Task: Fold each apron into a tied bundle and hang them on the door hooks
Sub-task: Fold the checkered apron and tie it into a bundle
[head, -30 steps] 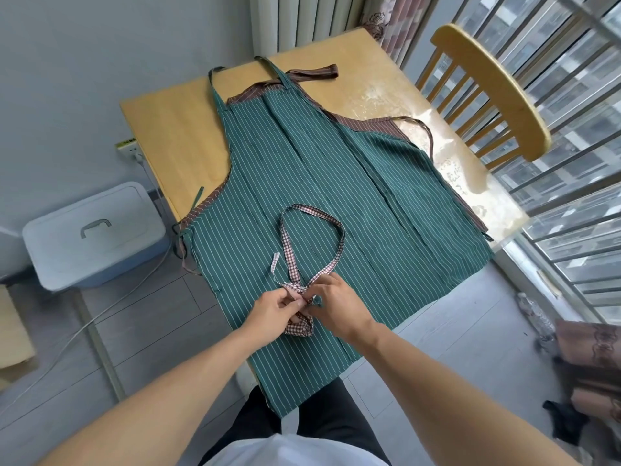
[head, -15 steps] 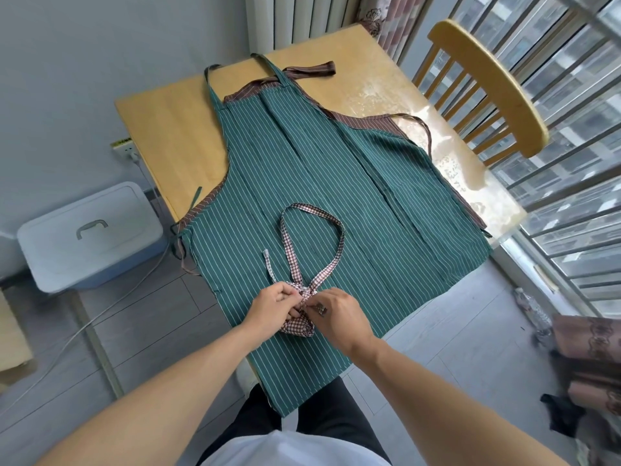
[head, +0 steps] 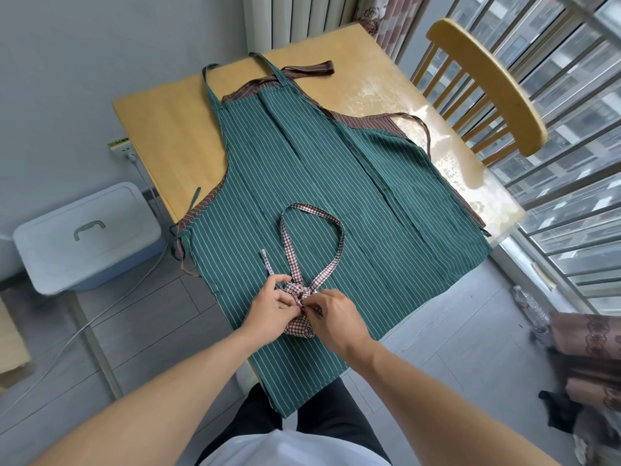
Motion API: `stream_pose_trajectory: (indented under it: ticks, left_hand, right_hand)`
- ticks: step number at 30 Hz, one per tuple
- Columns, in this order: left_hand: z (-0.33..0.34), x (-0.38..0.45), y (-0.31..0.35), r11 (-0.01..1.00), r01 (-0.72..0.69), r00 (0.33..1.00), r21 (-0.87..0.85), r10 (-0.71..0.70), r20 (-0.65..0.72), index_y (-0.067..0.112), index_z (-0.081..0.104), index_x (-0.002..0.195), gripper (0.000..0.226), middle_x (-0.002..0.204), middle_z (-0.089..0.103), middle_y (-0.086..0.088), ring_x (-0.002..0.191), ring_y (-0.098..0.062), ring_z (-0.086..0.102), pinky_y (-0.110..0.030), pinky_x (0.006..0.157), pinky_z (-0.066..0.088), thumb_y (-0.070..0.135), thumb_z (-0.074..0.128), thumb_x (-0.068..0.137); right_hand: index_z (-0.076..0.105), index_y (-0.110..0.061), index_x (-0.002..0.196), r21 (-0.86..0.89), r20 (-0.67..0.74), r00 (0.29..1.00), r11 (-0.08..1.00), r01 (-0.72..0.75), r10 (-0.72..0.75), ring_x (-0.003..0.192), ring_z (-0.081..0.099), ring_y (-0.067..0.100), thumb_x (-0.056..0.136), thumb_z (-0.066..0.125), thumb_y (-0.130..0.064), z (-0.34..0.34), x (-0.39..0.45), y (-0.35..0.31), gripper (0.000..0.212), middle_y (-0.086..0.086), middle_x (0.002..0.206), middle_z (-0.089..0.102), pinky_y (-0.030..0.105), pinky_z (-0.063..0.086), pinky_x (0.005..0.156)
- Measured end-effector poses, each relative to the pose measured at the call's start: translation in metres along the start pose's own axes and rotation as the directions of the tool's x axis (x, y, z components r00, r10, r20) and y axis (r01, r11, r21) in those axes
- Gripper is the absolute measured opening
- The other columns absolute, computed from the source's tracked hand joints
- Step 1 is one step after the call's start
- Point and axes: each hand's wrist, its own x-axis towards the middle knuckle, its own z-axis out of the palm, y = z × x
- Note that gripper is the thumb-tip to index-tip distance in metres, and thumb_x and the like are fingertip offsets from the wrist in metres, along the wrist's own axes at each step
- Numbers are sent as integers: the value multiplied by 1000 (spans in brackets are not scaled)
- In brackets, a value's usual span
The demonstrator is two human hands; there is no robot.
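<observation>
Both hands (head: pixel 304 306) closer on checked bundle (head: pixel 299 326), green apron (head: pixel 336 196) beneath

No lettering, label, brand or number reads anywhere here, and the one likely spot, a yellow strip on the wall socket (head: pixel 122 148) off the table's (head: pixel 174 129) left edge, is too small to make out.

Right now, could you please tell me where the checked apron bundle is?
In the head view, the checked apron bundle lies on the near part of the green striped apron, held between the left hand and right hand.
</observation>
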Motion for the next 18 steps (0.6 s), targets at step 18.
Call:
stream_pose_trajectory:
  ticks: [18]
  left_hand:
    - [2, 5, -8, 996, -19, 1000, 85, 17, 22, 21, 66, 97, 22, 91, 70, -5, 86, -23, 71, -31, 77, 61, 4, 73, 85]
  right_hand:
    - [77, -14, 105, -134, -6, 992, 983, 122, -124, 81, 61, 17, 102, 56, -16, 7, -5, 1, 21, 0, 88, 70, 31, 56, 77]
